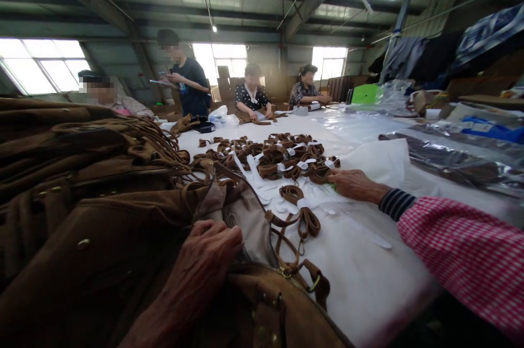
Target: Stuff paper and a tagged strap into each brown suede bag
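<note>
My left hand [203, 266] rests with curled fingers on a brown suede bag [123, 239] that lies open in front of me, near its zipper and beige lining [245, 217]. My right hand [352, 183], in a red checked sleeve, reaches out flat on the white table [368, 271] and touches the near edge of a heap of coiled brown straps [282, 157] bound with white paper bands. One coiled strap [301, 208] lies apart between the heap and the bag. Whether the right fingers grip a strap is hidden.
More brown bags [82, 135] are stacked at the left. Clear plastic sheets and silver packets [450, 157] lie at the right. Other people sit and stand at the far end of the table [254, 94]. A green box [365, 94] stands behind.
</note>
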### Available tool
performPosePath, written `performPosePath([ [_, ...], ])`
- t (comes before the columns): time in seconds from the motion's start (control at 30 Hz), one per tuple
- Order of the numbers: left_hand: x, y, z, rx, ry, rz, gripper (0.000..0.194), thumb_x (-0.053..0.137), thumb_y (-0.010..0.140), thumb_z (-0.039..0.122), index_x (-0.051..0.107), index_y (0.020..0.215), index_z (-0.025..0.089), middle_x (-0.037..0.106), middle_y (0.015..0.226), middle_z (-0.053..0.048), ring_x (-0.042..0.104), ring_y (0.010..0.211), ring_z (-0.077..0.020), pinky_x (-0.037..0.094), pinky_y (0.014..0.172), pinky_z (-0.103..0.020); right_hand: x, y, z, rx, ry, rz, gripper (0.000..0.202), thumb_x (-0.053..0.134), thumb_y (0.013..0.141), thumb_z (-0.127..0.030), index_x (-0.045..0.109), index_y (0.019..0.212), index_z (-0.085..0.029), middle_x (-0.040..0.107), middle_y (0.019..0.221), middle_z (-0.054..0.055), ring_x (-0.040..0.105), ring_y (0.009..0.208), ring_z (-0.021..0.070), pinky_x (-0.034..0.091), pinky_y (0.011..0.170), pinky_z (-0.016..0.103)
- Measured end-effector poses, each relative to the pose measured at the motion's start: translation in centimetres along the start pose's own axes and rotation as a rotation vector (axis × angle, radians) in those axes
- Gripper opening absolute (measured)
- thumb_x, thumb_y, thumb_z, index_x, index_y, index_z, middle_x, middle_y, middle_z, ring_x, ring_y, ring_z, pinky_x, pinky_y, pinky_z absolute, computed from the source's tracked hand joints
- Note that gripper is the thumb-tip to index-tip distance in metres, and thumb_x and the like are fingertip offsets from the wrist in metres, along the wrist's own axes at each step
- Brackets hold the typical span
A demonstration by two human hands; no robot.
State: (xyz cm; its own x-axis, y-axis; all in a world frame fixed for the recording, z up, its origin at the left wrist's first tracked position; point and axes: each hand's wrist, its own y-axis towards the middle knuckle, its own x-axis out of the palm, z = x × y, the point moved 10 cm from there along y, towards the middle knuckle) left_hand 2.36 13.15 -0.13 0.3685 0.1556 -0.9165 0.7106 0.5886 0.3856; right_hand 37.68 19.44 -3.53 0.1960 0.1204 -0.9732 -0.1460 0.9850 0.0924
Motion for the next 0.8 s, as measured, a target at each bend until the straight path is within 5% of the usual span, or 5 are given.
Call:
performPosePath([
  [0.13, 0.0, 0.0, -0.3, -0.020, -0.011, 0.018, 0.026, 0.047, 0.103, 0.026, 0.055, 0.078, 0.022, 0.053, 0.072, 0.003, 0.050, 0.070, -0.0165, 0.034, 0.081, -0.034, -0.1, 0.3, -0.1, -0.032, -0.003, 0.023, 0.029, 0.042, 0.092, -0.005, 0.069, 0.091, -0.014, 0.071, 0.104, 0.010, 0.067, 0.084, 0.0170, 0.040, 0.066, 0.024],
  [0.4, -0.1, 0.0, -0.5, -0.041, -0.010, 0.013, 0.024, 0.049, 0.101, 0.025, 0.056, 0.078, 0.022, 0.056, 0.072, 0.003, 0.053, 0.070, -0.0172, 0.037, 0.084, -0.035, -0.6, 0.0, 0.3, -0.018, -0.009, 0.075, 0.025, 0.047, 0.086, -0.003, 0.069, 0.087, -0.013, 0.071, 0.096, 0.013, 0.066, 0.083, 0.0199, 0.038, 0.067, 0.027],
  [0.6, -0.2, 0.3, -0.2, -0.020, -0.002, 0.008, 0.025, 0.049, 0.100, 0.024, 0.056, 0.077, 0.022, 0.057, 0.071, 0.002, 0.053, 0.069, -0.0178, 0.037, 0.082, -0.035, -0.9, -0.4, 2.0, 0.052, 0.056, 0.054, 0.015, 0.058, 0.086, -0.015, 0.068, 0.074, -0.018, 0.070, 0.077, 0.004, 0.064, 0.073, 0.0169, 0.037, 0.064, 0.024],
  [0.8, -0.3, 0.3, 0.1, -0.086, 0.007, -0.118, 0.020, 0.051, 0.099, 0.021, 0.058, 0.081, 0.021, 0.060, 0.077, 0.001, 0.055, 0.076, -0.0187, 0.037, 0.084, -0.036, -4.6, -1.6, 2.2, 0.065, 0.082, 0.163, 0.025, 0.052, 0.076, 0.005, 0.068, 0.080, -0.014, 0.072, 0.093, 0.014, 0.064, 0.085, 0.0213, 0.039, 0.073, 0.030],
])
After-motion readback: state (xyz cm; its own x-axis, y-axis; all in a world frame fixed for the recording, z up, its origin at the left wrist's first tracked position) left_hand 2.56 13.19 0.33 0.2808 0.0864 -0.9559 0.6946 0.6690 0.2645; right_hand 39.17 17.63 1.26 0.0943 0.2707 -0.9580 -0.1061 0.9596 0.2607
